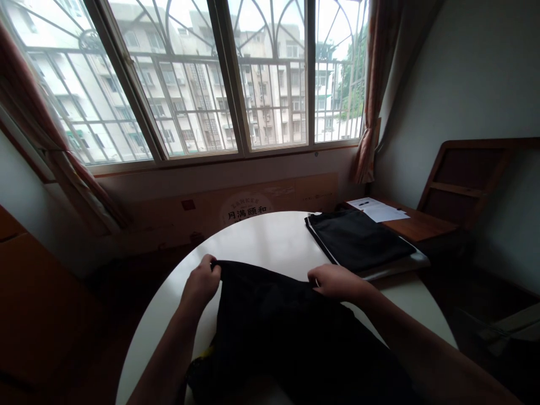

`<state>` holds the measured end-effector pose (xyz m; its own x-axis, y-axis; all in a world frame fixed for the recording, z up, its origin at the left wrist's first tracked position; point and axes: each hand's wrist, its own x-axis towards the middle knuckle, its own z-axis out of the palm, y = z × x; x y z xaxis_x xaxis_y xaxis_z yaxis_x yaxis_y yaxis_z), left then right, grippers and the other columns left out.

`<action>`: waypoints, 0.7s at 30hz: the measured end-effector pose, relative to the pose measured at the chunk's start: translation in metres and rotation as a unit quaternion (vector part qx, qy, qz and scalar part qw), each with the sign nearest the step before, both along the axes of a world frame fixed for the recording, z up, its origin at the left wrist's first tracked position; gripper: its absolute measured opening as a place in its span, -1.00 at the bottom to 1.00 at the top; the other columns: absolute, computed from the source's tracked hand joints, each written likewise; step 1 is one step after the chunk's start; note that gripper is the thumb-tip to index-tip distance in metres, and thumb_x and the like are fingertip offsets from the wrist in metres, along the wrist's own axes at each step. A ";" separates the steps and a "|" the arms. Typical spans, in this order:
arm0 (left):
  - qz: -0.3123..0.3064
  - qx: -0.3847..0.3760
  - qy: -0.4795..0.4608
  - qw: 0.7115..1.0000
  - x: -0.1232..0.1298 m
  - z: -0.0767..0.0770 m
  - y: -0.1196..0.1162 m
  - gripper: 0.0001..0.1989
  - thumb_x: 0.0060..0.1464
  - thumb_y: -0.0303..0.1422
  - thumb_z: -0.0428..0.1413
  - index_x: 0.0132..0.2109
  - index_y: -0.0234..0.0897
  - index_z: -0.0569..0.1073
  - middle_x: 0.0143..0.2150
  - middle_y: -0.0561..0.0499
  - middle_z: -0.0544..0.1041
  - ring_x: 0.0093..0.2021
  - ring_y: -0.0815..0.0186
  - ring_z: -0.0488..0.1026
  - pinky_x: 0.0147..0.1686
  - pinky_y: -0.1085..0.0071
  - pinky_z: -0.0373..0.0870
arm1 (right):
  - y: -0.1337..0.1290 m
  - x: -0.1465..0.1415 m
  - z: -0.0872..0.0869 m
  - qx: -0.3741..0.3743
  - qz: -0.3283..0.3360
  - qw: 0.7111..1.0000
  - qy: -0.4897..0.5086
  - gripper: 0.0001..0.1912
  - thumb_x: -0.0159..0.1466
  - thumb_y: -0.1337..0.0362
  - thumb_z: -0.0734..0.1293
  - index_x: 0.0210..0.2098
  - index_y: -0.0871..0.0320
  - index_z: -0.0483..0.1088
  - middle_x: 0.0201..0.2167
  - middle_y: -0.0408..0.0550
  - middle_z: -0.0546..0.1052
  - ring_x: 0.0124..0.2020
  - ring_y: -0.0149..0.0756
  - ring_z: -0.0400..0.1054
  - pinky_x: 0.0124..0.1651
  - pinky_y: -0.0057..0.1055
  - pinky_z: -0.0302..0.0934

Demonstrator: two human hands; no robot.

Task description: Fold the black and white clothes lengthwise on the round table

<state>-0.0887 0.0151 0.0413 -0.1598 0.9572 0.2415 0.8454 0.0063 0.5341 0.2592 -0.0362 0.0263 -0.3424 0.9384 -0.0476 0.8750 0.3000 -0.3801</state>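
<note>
A black garment [278,320] stretches between my two hands over the white round table; its exact kind is too dark to make out. My left hand [203,279] pinches its far left corner. Along the same edge, further right, my right hand [333,281] grips the cloth with curled fingers. The near part of the garment hangs toward me, and a small yellow patch shows at its lower left. Beyond my right hand lies a folded stack of dark clothes [358,239] with white edging.
The white round table [248,230] fills the middle. Papers [375,210] with a pen lie on a wooden surface [434,224] at the right. A large cardboard panel [202,205] leans under the barred window [202,101]. Curtains [367,140] hang at both sides.
</note>
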 end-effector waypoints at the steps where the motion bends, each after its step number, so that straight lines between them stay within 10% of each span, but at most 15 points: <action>1: 0.026 0.046 -0.063 0.997 0.000 0.004 0.000 -0.82 0.12 -0.29 -0.01 -0.12 -0.19 0.38 -0.32 -0.05 0.53 -0.33 0.15 0.51 -0.32 0.33 0.38 | 0.002 0.002 0.003 0.059 -0.057 0.996 0.027 -0.85 0.17 0.24 0.29 -0.33 0.13 0.47 -0.34 0.01 0.57 -0.34 -0.21 0.41 -0.34 -0.40 0.09; 4: 0.066 0.195 -0.230 0.951 0.008 0.018 -0.010 -0.79 0.14 -0.23 0.01 -0.09 -0.17 0.30 -0.28 0.01 0.48 -0.33 0.24 0.48 -0.34 0.40 0.39 | 0.006 0.009 0.014 0.217 -0.197 0.935 0.201 -0.85 0.27 0.23 0.20 -0.23 0.12 0.35 -0.33 -0.02 0.52 -0.33 -0.24 0.39 -0.29 -0.40 0.14; 7: 0.039 0.278 -0.318 0.905 0.033 0.028 -0.030 -0.78 0.16 -0.17 0.04 -0.12 -0.15 0.27 -0.38 0.12 0.39 -0.41 0.34 0.38 -0.43 0.48 0.31 | 0.003 0.004 0.020 0.238 -0.183 0.852 0.428 -0.82 0.32 0.11 0.20 -0.22 0.09 0.23 -0.44 -0.14 0.40 -0.48 -0.34 0.28 -0.40 -0.44 0.15; 13: -0.196 0.107 -0.374 0.900 0.109 0.013 -0.077 -0.69 0.15 -0.08 0.09 -0.07 -0.15 0.32 -0.40 0.11 0.44 -0.47 0.35 0.38 -0.48 0.46 0.32 | -0.026 -0.048 0.015 0.103 0.002 0.827 0.552 -0.81 0.22 0.17 0.37 -0.31 0.11 0.29 -0.50 -0.22 0.36 -0.50 -0.45 0.19 -0.49 -0.54 0.06; 21: -0.371 0.002 -0.384 0.846 0.117 -0.005 -0.071 -0.21 -0.08 -0.20 0.35 0.29 -0.21 0.30 0.30 -0.19 0.41 0.25 -0.07 0.38 0.16 0.17 0.41 | -0.028 -0.046 0.019 -0.006 0.081 0.778 0.622 -0.78 0.21 0.20 0.42 -0.18 0.15 0.51 -0.25 -0.08 0.57 -0.21 -0.27 0.45 -0.11 -0.35 0.34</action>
<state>0.0278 -0.0560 0.0364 0.3743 0.8618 0.3422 0.0202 -0.3765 0.9262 0.2132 -0.0643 0.0455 -0.2447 0.8800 0.4071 -0.2227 0.3576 -0.9069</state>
